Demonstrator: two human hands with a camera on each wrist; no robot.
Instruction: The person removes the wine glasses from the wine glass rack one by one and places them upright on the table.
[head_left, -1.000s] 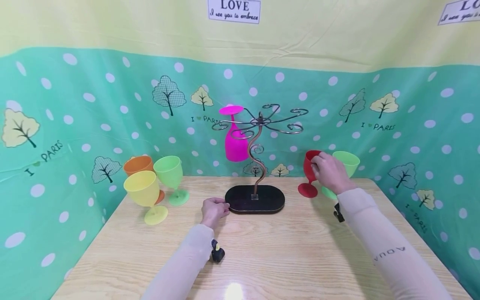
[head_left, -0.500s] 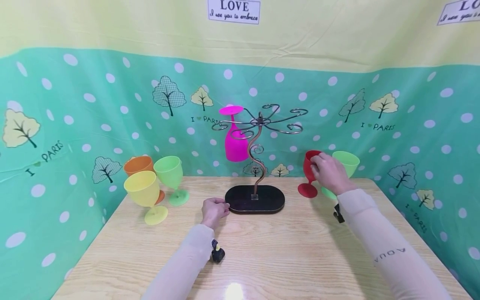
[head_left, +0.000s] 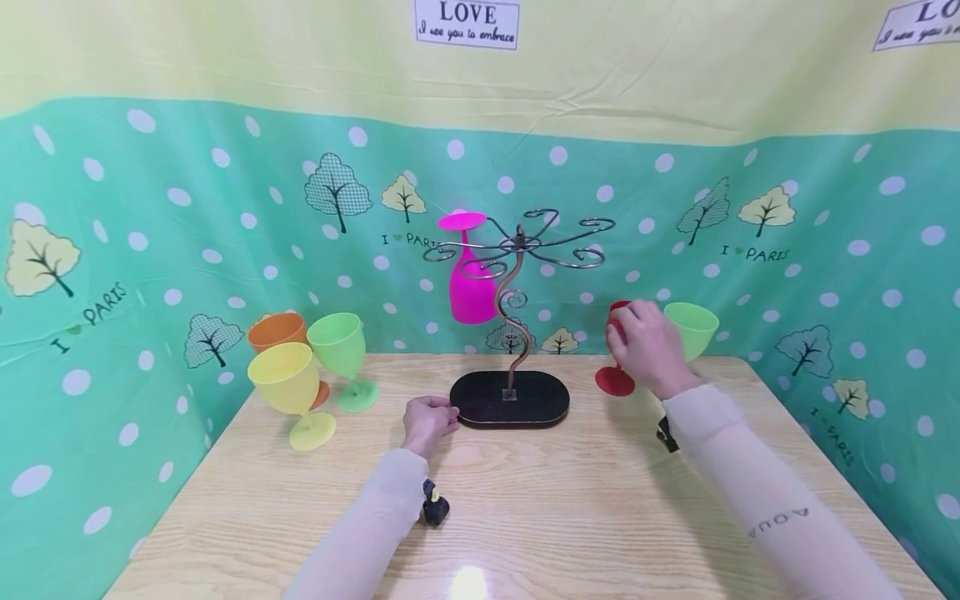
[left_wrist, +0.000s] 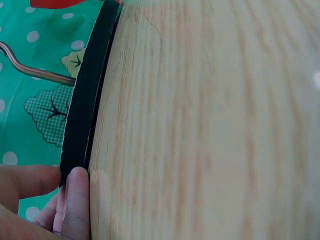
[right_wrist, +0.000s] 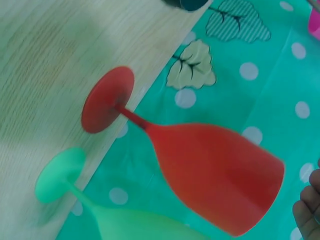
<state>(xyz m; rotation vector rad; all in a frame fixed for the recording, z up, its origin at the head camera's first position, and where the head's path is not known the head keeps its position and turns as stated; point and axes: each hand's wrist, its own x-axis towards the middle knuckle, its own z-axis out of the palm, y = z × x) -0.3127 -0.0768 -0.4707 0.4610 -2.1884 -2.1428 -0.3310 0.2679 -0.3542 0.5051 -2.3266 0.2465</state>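
Observation:
A wine glass rack, with curled metal arms on a wavy copper stem, stands on a black oval base [head_left: 536, 408]. My left hand [head_left: 429, 423] pinches the left end of that base between thumb and fingers [left_wrist: 77, 200]. A magenta goblet [head_left: 472, 287] hangs upside down from an arm on the rack's left. My right hand [head_left: 651, 346] is in front of the upright red goblet [right_wrist: 215, 170], partly hiding its bowl in the head view. In the right wrist view its fingers [right_wrist: 309, 202] show beyond the rim, apart from the goblet.
Behind the right hand is a green goblet [head_left: 693, 327]. Yellow [head_left: 285, 379], orange [head_left: 276, 332] and green [head_left: 339, 346] goblets stand together on the left of the wooden table [head_left: 525, 508]. A patterned cloth [head_left: 397, 333] rises behind the table and along both sides.
My right hand has moved a little left, covering more of the red goblet's bowl. The left hand stays on the base, and the goblets have not visibly moved.

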